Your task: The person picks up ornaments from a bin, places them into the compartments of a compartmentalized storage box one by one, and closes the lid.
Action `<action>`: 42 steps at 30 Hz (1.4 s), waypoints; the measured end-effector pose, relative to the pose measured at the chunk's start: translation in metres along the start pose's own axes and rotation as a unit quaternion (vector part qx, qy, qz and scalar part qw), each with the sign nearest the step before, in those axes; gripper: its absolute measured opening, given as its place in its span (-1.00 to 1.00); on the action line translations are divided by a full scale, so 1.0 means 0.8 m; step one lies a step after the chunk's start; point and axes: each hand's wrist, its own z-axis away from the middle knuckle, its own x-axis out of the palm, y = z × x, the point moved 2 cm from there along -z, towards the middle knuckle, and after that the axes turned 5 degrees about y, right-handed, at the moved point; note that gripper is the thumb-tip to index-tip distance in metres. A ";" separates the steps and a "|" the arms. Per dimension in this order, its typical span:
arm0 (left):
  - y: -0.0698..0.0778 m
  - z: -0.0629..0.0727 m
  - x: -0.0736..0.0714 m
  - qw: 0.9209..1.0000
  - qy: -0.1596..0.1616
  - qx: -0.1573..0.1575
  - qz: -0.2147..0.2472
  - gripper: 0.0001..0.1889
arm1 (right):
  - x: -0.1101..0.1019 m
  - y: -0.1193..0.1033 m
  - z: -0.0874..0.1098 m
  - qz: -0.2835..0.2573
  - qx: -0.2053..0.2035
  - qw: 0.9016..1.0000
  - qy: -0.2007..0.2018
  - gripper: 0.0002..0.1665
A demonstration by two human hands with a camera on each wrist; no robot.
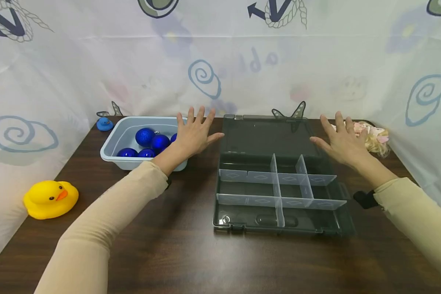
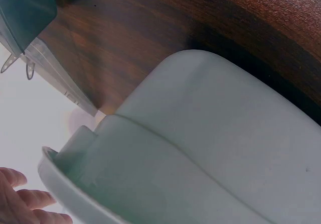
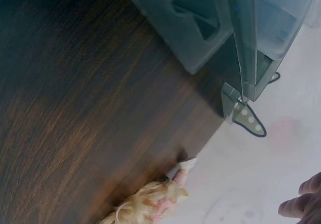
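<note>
My left hand (image 1: 194, 134) hovers with spread fingers over the right end of a pale blue plastic tub (image 1: 112, 141), holding nothing. Inside the tub lie several shiny blue ball ornaments (image 1: 160, 143); the hand and forearm hide part of them. My right hand (image 1: 343, 143), fingers also spread, is raised beside the back right of a dark see-through compartment box (image 1: 264, 136), and it holds nothing. The box's lid is folded back, and pale dividers (image 1: 261, 200) split its inside. Fingertips of each hand show at the edge of the left wrist and right wrist views.
A yellow rubber duck (image 1: 51, 200) sits at the table's left edge. A small blue duck (image 1: 104, 124) stands left of the tub. Behind my right hand lies a blond-haired doll (image 1: 376, 139), seen also in the right wrist view. A printed white curtain (image 1: 235, 77) hangs behind the brown table (image 1: 176, 245).
</note>
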 end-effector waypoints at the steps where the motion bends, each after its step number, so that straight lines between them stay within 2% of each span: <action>1: 0.000 0.000 0.000 1.000 0.000 -0.001 -0.001 -0.17 | 0.000 0.000 0.000 0.000 0.000 1.000 0.001 -0.02; 7: -0.002 0.002 -0.003 1.000 -0.003 -0.001 -0.002 -0.17 | 0.001 0.006 0.001 -0.016 -0.009 1.000 0.003 -0.04; 10: -0.008 0.005 -0.006 1.000 -0.002 -0.003 0.022 -0.18 | 0.002 0.013 0.006 -0.068 -0.032 0.997 0.011 -0.10; 12: -0.016 0.008 -0.009 0.999 0.010 -0.004 0.051 -0.19 | 0.004 0.021 0.012 -0.124 -0.054 0.990 0.028 -0.18; 14: -0.027 0.013 -0.012 0.996 0.020 -0.004 0.091 -0.20 | 0.008 0.032 0.021 -0.180 -0.070 0.980 0.045 -0.26; 17: -0.050 0.025 -0.016 0.985 0.036 -0.006 0.168 -0.23 | 0.020 0.049 0.034 -0.271 -0.073 0.958 0.051 -0.40; 20: -0.077 0.040 -0.019 0.970 0.044 -0.018 0.238 -0.28 | 0.035 0.065 0.047 -0.361 -0.057 0.931 0.002 -0.41; 22: -0.094 0.049 -0.018 0.962 0.051 -0.028 0.267 -0.32 | 0.043 0.073 0.055 -0.410 -0.049 0.910 -0.041 -0.38; 24: -0.111 0.057 -0.014 0.955 0.056 -0.039 0.290 -0.38 | 0.051 0.079 0.062 -0.428 -0.049 0.899 -0.077 -0.34; 26: -0.124 0.063 -0.006 0.949 0.054 -0.051 0.306 -0.43 | 0.058 0.084 0.067 -0.434 -0.053 0.894 -0.097 -0.31; 30: -0.138 0.065 0.012 0.946 0.044 -0.061 0.317 -0.45 | 0.066 0.088 0.074 -0.433 -0.064 0.892 -0.111 -0.28; 35: -0.141 0.052 0.028 0.944 0.038 -0.059 0.323 -0.41 | 0.070 0.088 0.076 -0.435 -0.063 0.892 -0.106 -0.29; 39: -0.141 0.039 0.037 0.938 0.015 -0.059 0.342 -0.38 | 0.072 0.088 0.075 -0.432 -0.061 0.894 -0.102 -0.30; 42: -0.139 0.031 0.042 0.938 -0.002 -0.053 0.342 -0.37 | 0.073 0.087 0.073 -0.428 -0.061 0.897 -0.096 -0.31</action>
